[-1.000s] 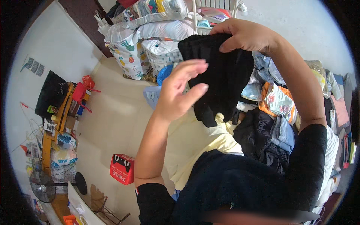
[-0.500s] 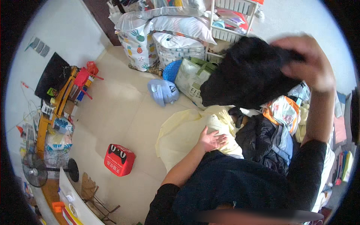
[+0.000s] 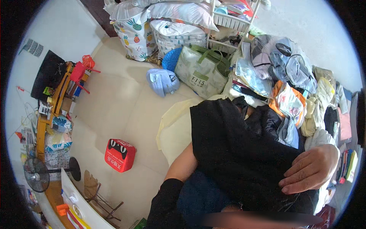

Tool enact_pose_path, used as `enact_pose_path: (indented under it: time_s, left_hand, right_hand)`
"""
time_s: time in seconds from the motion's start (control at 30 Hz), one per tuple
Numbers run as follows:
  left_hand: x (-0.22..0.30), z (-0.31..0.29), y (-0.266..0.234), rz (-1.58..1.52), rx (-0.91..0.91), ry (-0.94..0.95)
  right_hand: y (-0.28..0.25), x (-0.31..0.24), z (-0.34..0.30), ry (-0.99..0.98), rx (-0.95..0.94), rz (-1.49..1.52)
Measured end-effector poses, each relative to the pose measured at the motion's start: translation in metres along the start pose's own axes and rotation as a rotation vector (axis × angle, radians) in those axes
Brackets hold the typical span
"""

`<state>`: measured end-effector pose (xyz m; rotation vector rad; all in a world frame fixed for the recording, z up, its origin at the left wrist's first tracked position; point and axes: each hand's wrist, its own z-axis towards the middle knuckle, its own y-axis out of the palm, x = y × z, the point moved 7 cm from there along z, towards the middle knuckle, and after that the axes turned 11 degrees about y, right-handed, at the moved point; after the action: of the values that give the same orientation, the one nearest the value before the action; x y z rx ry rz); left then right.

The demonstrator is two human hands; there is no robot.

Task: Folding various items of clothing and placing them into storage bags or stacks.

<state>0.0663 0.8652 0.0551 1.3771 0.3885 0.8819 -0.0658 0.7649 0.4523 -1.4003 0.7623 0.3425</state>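
Note:
A piece of black cloth (image 3: pixel 236 141), looking like a garment, lies spread across my lap. At its right end, my right hand (image 3: pixel 310 168) has its fingers curled over the fabric, closed on it; the thumb is hidden. My left forearm (image 3: pixel 183 162) reaches under the cloth, which covers my left hand and its fingers. Beneath and left of the black cloth, a pale yellow cloth (image 3: pixel 175 131) spreads out. Just beyond it lies a dark puffy jacket (image 3: pixel 268 120), with a blue-grey garment (image 3: pixel 288 133) beside it.
Clothes in clear bags (image 3: pixel 282 63) and an orange-and-white bag (image 3: pixel 288 103) are piled at right. A green tote (image 3: pixel 204 72), a light blue backpack (image 3: pixel 162 82) and stuffed storage bags (image 3: pixel 133 38) stand farther off. A red stool (image 3: pixel 120 155) and a fan (image 3: pixel 36 174) are at left.
My right hand has come down from the upper right, bringing the black cloth onto my lap. The cloth now covers my left hand, which showed with spread fingers before.

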Motion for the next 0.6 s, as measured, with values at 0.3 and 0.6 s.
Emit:
enact_pose_path:
  time_s: [0.3,0.6]
  left_hand:
    - [-0.075,-0.053,0.032,0.319,-0.066,-0.169]
    - [-0.041,-0.141,0.066,0.598,-0.139,-0.360]
  right_hand:
    - [-0.040,0.104,0.019,0.283,0.051,0.234]
    - [0.118,0.191,0.067,0.590,-0.220,0.465]
